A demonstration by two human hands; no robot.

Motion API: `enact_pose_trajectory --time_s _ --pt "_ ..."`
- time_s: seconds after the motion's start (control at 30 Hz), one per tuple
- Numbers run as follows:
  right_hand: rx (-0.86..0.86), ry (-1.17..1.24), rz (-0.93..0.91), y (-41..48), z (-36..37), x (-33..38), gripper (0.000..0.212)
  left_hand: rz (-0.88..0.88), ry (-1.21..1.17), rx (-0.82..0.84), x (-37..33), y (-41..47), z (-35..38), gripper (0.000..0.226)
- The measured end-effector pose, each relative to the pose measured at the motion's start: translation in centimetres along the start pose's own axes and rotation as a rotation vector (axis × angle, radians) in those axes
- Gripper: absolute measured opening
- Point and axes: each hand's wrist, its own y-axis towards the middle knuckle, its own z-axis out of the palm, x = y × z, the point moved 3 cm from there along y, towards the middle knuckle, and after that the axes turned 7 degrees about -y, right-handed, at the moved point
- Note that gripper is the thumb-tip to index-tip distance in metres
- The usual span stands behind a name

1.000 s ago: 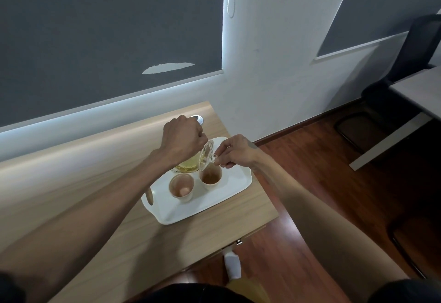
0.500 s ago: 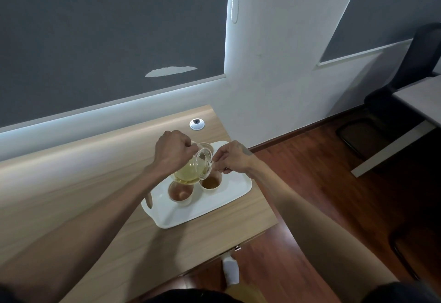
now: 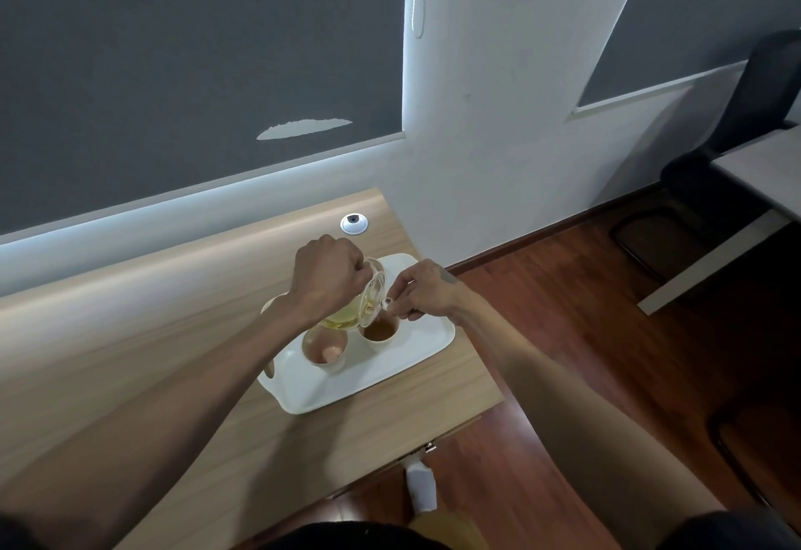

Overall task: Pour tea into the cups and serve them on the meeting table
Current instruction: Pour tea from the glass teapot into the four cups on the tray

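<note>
Item 1: light wood-grain tabletop (image 3: pixel 130 376), runs from near left to far right, ends w/ a rounded corner by the white wall. Item 2: white oblong plastic tray w/ raised rim (image 3: pixel 390 380), lying flat on the tabletop nr its right end; a loop handle shows at the tray's left end. Item 3: clear glass teapot w/ pale yellow-green tea (image 3: pixel 353 311), held above the tray's far part, tipped to the right so its mouth leans over the right cup; lid sits on the mouth, small knob pointing right. Item 4: beige cup, left of pair (image 3: pixel 325 348), upright on tray, pinkish base visible inside, whether any liquid is in it can't be told. Item 5: beige cup, right of pair (image 3: pixel 380 333), upright on tray just beside item 4, brown tea inside; if a stream is falling, too fine to tell. Left hand (image 3: pixel 329 278): fist closed round the teapot's handle side, knuckles up, handle itself hidden under the hand. Right hand (image 3: pixel 422 294): fingertips pinched on the lid knob, pressing at the teapot's mouth; rest of the fingers curled above the right cup. Both forearms bare, reaching in from near edge. Other: round white cable grommet (image 3: pixel 354 223) set in the tabletop, far side of the tray, apart from it; dark grey roller blind (image 3: pixel 195 51) on the far wall; black office chair (image 3: pixel 745 138) far right beside a grey desk; reddish wood floor (image 3: pixel 607 333) at right.
</note>
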Motion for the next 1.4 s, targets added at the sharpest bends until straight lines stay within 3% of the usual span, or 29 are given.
enact_pose_trajectory --time_s 0.27,0.53,0.63,0.77,1.03,1.17,1.4 --pt "-0.013 0.005 -0.027 -0.2 -0.2 -0.1 0.012 0.021 -0.024 -0.005 -0.2 0.1 0.1 0.036" --pt "-0.065 0.026 -0.121 -0.5 0.1 2.6 0.013 -0.305 -0.612 -0.079 4.7 -1.3 0.1 0.037" --pt "-0.039 0.038 -0.159 -0.2 0.8 3.9 0.01 -0.34 -0.685 -0.082 5.9 -2.4 -0.7 0.038" --pt "0.012 0.08 -0.177 -0.1 2.4 4.7 0.008 -0.318 -0.539 -0.135 7.4 -2.6 -2.1 0.041" --pt "0.144 0.076 -0.086 -0.6 6.4 3.7 0.014 -0.227 -0.104 -0.026 7.0 -3.3 -2.6 0.039" --pt "0.089 0.076 -0.069 -0.9 7.1 2.6 0.019 -0.156 0.003 0.034 5.7 -3.7 -2.2 0.029" --pt "0.04 0.118 -0.086 -1.6 7.8 1.4 0.017 0.005 0.177 0.08 4.1 -4.3 -1.8 0.041"
